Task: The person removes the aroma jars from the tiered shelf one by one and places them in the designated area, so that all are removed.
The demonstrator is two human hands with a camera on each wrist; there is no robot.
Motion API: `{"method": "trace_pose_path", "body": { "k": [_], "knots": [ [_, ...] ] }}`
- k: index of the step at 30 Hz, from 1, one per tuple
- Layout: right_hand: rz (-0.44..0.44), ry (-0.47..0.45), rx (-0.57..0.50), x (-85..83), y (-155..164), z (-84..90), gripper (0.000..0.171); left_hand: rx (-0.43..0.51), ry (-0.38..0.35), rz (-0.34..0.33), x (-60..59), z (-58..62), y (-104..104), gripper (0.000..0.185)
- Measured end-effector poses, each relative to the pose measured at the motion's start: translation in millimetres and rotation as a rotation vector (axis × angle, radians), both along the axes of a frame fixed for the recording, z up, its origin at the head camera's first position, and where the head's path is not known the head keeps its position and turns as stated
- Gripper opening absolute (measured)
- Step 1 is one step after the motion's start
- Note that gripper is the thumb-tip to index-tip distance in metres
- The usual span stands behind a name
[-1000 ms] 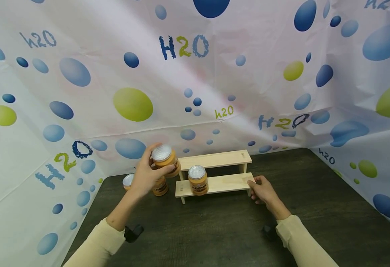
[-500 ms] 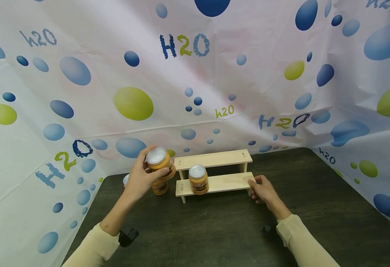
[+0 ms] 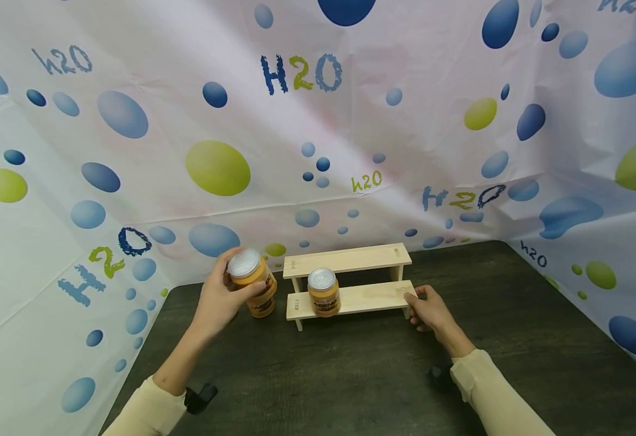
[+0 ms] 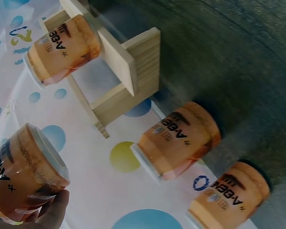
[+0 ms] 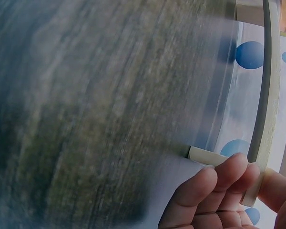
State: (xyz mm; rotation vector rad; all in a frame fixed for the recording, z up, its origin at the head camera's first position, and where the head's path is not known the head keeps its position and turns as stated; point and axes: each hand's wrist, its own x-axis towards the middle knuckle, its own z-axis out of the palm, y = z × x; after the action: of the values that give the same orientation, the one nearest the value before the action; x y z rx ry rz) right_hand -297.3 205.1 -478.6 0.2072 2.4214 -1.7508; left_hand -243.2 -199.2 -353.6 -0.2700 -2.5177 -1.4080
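Note:
My left hand (image 3: 216, 303) grips an orange-brown jar (image 3: 249, 275) with a silver lid and dark lettering, raised above the table. A like jar (image 3: 262, 304) stands on the table just behind and below it. The left wrist view shows that standing jar (image 4: 178, 140) and another jar (image 4: 231, 198) beside it, which my hand hides in the head view. One more jar (image 3: 324, 298) sits upright at the left end of the lower step of a wooden two-step rack (image 3: 372, 297). With thumb and fingers, my right hand (image 3: 429, 312) pinches that step's right end.
The rack's upper step (image 3: 345, 260) runs behind the lower one, near the back edge of the dark wood-grain table (image 3: 339, 375). A white sheet (image 3: 394, 133) with blue and green spots hangs close behind and along both sides.
My left hand has moved left and slightly down with the jar, away from the rack. It now covers the far-left jar. My right hand stays at the step's end.

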Motion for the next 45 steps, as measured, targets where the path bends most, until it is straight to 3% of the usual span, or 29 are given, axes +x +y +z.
{"method": "trace_pose_path", "body": {
  "k": [3, 11, 21, 37, 45],
  "knots": [
    [0.002, 0.0, 0.002, -0.3, 0, -0.5, 0.04, -0.037, -0.006, 0.026, 2.7, -4.2, -3, 0.081],
    [0.003, -0.009, 0.006, -0.2, 1, -0.9, 0.043, -0.007, -0.036, 0.029, 5.1, -21.5, -9, 0.078],
    [0.001, -0.017, 0.004, -1.0, 1, -2.7, 0.042, -0.038, -0.056, 0.084, 7.5, -40.0, -17, 0.078],
    [0.003, -0.017, -0.01, -1.6, 1, -1.4, 0.039, -0.063, -0.111, 0.145, 12.2, -88.3, -21, 0.075],
    [-0.005, -0.023, -0.005, -2.0, 1, -2.6, 0.04, -0.071, -0.11, 0.154, 11.2, -102.6, -22, 0.074]
  ]
}}
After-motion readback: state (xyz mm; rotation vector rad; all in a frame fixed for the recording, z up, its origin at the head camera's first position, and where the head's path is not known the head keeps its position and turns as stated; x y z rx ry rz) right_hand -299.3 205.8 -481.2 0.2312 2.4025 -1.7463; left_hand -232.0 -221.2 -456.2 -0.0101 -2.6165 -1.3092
